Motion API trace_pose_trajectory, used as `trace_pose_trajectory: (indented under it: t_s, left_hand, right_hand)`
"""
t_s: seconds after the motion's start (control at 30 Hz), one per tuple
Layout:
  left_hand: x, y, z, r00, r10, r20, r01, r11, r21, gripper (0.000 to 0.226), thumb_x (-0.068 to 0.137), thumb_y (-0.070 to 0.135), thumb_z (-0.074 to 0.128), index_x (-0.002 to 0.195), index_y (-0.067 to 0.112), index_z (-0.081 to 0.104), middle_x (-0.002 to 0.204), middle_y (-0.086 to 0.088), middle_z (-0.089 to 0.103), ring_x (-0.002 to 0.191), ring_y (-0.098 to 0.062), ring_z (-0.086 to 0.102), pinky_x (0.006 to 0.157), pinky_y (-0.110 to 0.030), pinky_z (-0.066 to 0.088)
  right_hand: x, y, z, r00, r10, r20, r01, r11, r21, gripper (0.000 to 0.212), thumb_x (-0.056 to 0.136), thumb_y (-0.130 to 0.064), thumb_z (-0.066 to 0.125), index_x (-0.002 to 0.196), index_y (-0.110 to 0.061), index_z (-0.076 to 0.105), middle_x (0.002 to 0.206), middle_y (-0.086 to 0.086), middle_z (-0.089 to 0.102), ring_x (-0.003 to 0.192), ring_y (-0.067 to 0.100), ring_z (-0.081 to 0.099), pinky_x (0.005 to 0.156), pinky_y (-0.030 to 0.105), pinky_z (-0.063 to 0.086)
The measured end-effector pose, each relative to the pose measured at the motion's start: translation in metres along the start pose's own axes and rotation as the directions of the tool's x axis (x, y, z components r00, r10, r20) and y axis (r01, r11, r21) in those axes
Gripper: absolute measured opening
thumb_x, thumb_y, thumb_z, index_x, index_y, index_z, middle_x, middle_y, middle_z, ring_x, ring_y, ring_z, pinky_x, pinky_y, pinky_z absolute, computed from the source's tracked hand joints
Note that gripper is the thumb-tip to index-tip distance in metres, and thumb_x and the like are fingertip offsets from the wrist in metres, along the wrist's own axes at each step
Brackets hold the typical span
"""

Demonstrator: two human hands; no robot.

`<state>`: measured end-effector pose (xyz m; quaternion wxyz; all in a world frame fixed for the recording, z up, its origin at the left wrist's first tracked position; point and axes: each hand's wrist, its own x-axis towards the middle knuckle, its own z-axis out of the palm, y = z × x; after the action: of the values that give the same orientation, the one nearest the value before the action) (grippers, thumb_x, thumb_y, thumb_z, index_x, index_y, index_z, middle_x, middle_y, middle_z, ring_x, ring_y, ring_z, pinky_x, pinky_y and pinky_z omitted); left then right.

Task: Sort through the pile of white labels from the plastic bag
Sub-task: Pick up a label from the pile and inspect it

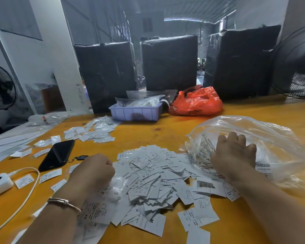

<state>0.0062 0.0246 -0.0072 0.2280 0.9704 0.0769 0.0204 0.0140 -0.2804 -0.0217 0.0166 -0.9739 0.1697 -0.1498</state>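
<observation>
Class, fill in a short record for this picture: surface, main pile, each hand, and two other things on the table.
surface: orange table
main pile: white labels, loose heap between the hands
left hand: fist at the pile's left edge; contents hidden
right hand: on the clear plastic bag
others: black phone; lilac tray

Single head-worn wide-angle view, close, looking forward and down across the orange table (pixel 165 127) toward black-wrapped bales (pixel 169 62).
</observation>
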Motion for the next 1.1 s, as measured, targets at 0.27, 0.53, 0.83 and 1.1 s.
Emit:
trace_pose_trajectory:
  t_s: [0.27,0.53,0.83,1.1]
  left_hand:
    - [0.004,0.003,0.005,0.999,0.010,-0.031,-0.009,1.000,0.027,0.028,0.072,-0.001,0.051,0.060,0.015,0.071,0.064,-0.001,0.068,0.067,-0.025,0.063,0.055,-0.026,0.041]
    - [-0.006,0.016,0.017,0.973,0.210,-0.099,-0.225,0.958,-0.179,0.038,0.074,-0.007,0.044,0.065,0.021,0.068,0.067,-0.001,0.066,0.045,-0.009,0.044,0.046,-0.025,0.033]
    - [-0.014,0.026,0.032,0.923,0.378,-0.074,-0.385,0.900,-0.202,0.039,0.082,-0.003,0.049,0.062,0.025,0.068,0.081,0.007,0.071,0.070,-0.023,0.065,0.064,-0.043,0.053]
    - [-0.012,0.024,0.034,0.915,0.396,-0.070,-0.402,0.891,-0.209,0.040,0.085,-0.001,0.051,0.062,0.027,0.067,0.080,0.008,0.071,0.053,-0.017,0.057,0.055,-0.038,0.050]
  right_hand:
    - [0.001,0.006,0.006,0.999,-0.041,0.033,0.042,0.999,-0.032,0.014,0.089,-0.013,0.046,0.097,-0.012,0.057,0.106,0.007,0.052,0.103,0.028,0.046,0.088,0.039,0.034]
    - [0.006,0.010,0.015,0.999,-0.036,0.009,0.036,0.999,-0.015,0.027,0.090,-0.013,0.045,0.115,-0.013,0.053,0.117,0.008,0.049,0.114,0.029,0.042,0.088,0.039,0.037]
    - [0.012,0.012,0.015,0.997,-0.022,-0.068,0.026,0.999,0.047,0.018,0.087,-0.006,0.051,0.093,-0.015,0.065,0.092,0.000,0.061,0.085,0.024,0.053,0.086,0.034,0.038]
    - [0.010,0.010,0.019,0.960,-0.012,-0.281,0.071,0.977,0.200,0.022,0.091,-0.014,0.053,0.093,-0.016,0.075,0.103,0.006,0.064,0.101,0.030,0.050,0.082,0.038,0.038]
